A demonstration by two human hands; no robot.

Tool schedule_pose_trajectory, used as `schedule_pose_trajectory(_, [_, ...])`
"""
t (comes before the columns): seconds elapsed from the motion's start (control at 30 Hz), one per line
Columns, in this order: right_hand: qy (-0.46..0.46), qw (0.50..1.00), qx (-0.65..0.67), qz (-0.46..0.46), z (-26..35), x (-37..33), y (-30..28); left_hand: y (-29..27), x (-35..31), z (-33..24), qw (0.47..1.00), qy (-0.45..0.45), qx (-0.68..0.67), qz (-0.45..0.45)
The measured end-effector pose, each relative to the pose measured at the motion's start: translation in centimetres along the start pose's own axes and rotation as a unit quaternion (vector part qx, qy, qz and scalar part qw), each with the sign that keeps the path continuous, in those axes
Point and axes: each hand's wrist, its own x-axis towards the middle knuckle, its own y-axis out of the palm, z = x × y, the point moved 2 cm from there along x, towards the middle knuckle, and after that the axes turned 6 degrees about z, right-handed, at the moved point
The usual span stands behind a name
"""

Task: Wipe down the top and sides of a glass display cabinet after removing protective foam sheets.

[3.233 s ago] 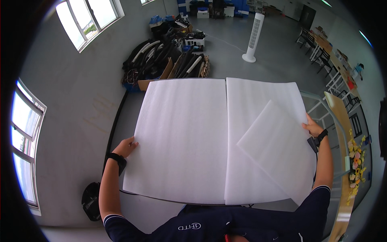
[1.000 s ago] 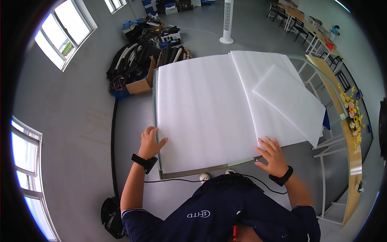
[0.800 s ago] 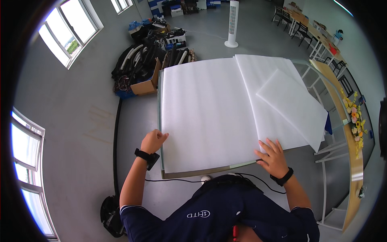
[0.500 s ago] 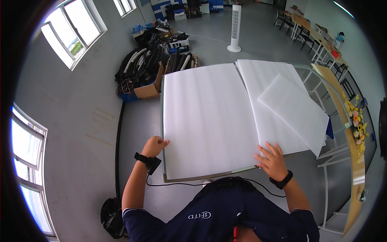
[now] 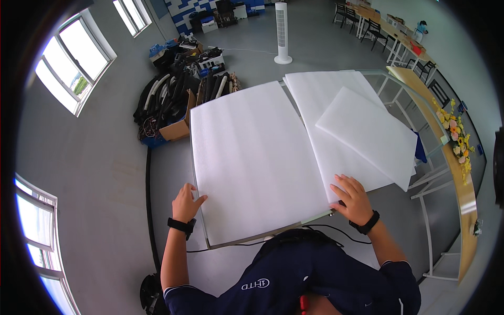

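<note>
Two forearms (image 5: pixel 176 260): reached up from the lower edge, well apart, black wristbands (image 5: pixel 179 226) on both.
Left hand (image 5: pixel 186 202): stood at the large sheet's left edge, thumb and fingers parted, thumb tip over the white; whether it pressed could not be told.
Right hand (image 5: pixel 353 199): sat palm down, fingers spread, where the two sheets met at the near side, with no visible grip.
Large white sheet (image 5: pixel 257 163): lay on the table (image 5: pixel 278 231) between the hands; it looked light, soft and bendy, probably easily creased, best taken by opposite side edges.
Second white sheet (image 5: pixel 316 107): lay to its right, a narrow gap showing toward the far end.
Smaller white sheet (image 5: pixel 370 137): rested askew on the second.
Tower fan (image 5: pixel 282 34): stood well beyond.
</note>
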Motion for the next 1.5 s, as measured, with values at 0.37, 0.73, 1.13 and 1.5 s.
schedule_pose_trajectory(0.37, [0.059,0.993,0.095,-0.046,-2.5,-0.3,-0.4,-0.8,-7.3,-8.3,0.982,0.167,-0.073,0.040])
schedule_pose_trajectory(0.73, [0.060,0.994,0.082,-0.041,-6.4,-3.1,-0.5,3.9,-9.7,-20.2,0.911,0.387,-0.090,0.109])
schedule_pose_trajectory(1.13, [-0.116,0.979,-0.145,0.084,-3.4,-0.1,-1.1,10.0,-7.5,-29.6,0.944,0.329,0.016,0.018])
schedule_pose_trajectory(1.5, [-0.182,0.982,-0.023,-0.042,-5.3,-0.7,1.5,12.2,-7.4,-29.9,0.961,0.261,0.031,-0.081])
